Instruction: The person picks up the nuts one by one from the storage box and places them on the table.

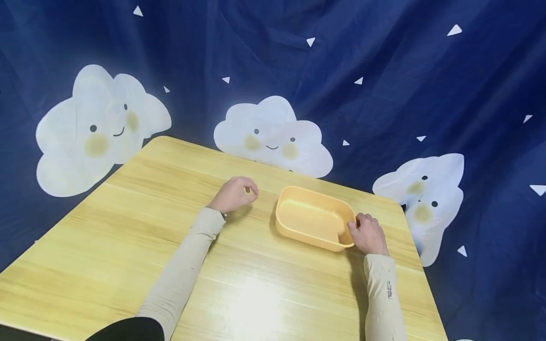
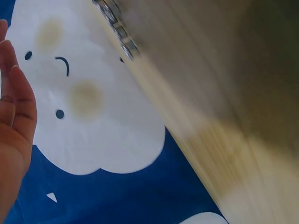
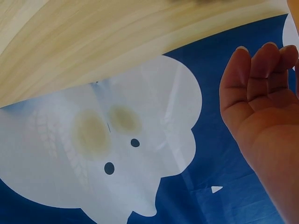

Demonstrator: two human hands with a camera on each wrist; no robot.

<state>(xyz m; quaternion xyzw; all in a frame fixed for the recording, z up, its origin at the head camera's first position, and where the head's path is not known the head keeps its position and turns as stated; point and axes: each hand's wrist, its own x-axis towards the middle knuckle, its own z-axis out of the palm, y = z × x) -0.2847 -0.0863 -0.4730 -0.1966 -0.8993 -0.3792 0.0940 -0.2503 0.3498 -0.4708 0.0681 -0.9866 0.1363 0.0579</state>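
Observation:
A yellow, rounded rectangular plastic bin (image 1: 311, 240) is on the wooden table, right of its middle, with its open side up. My right hand (image 1: 369, 234) is at the bin's right end, its thumb over the rim and its bent fingers on the outer side. In the right wrist view the fingers of that hand (image 3: 261, 102) show curled, and little of the bin can be made out. Left of the bin and apart from it, my left hand (image 1: 236, 193) hovers over the table with loosely curled fingers, thumb near the index finger. I see nothing held in it.
The light wooden table (image 1: 128, 227) has rounded far corners. Behind it hangs a dark blue curtain (image 1: 273, 52) with white smiling clouds (image 1: 273, 123) and small white triangles. A metal chain bracelet (image 2: 117, 28) circles my left wrist.

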